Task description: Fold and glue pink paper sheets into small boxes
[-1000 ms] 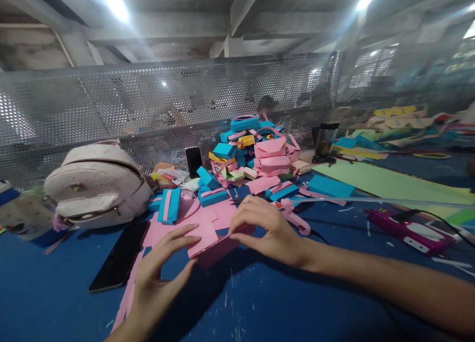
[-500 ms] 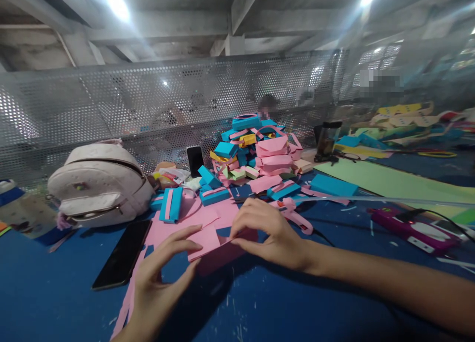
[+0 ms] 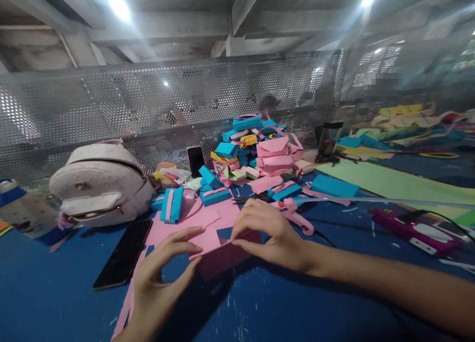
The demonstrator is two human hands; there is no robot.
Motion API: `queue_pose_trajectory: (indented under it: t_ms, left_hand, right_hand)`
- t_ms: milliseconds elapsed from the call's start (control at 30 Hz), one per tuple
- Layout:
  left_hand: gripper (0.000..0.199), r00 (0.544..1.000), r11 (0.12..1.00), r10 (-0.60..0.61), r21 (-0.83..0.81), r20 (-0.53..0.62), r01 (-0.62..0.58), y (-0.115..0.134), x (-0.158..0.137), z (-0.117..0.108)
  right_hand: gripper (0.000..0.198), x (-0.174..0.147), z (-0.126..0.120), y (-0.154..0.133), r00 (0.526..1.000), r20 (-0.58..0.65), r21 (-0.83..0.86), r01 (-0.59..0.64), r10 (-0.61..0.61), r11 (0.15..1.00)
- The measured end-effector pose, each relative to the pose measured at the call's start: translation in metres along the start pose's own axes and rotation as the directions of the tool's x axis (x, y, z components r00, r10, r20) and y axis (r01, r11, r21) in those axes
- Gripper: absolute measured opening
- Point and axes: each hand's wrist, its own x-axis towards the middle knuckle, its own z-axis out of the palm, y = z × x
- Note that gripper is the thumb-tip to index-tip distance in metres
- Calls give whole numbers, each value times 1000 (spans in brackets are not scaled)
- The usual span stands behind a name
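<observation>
Between my two hands stands a pink folded-paper box (image 3: 224, 259), low on the blue table. My left hand (image 3: 166, 268) pinches its left end, thumb in front and fingers over the top flap. The thumb and fingers of my right hand (image 3: 265, 233) grip its upper edge on the right. Flat pink sheets (image 3: 178, 225) lie just behind the box. A pink glue gun (image 3: 295, 216) rests beyond my right hand. A blue paper box with a pink strip (image 3: 171, 205) stands behind my left hand.
A pile of pink and blue paper boxes (image 3: 272, 154) rises at the back. At left are a white backpack (image 3: 102, 183) and a black phone (image 3: 122, 255). To the right lie a purple power strip (image 3: 415, 230) and green sheets (image 3: 389, 181). A perforated metal partition (image 3: 178, 94) stands behind.
Both hands keep their hold on the pink box. Its front panel looks tipped slightly more upright; otherwise there is hardly any movement.
</observation>
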Motion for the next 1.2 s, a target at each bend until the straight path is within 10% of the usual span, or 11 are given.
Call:
queue_pose_trajectory:
  t_ms: [1200]
  left_hand:
    - [24,1000,998,-19,-53,9,20,3,0,-4]
  right_hand:
    - [4,2,-1,0,998,-53,23,-31,32,999]
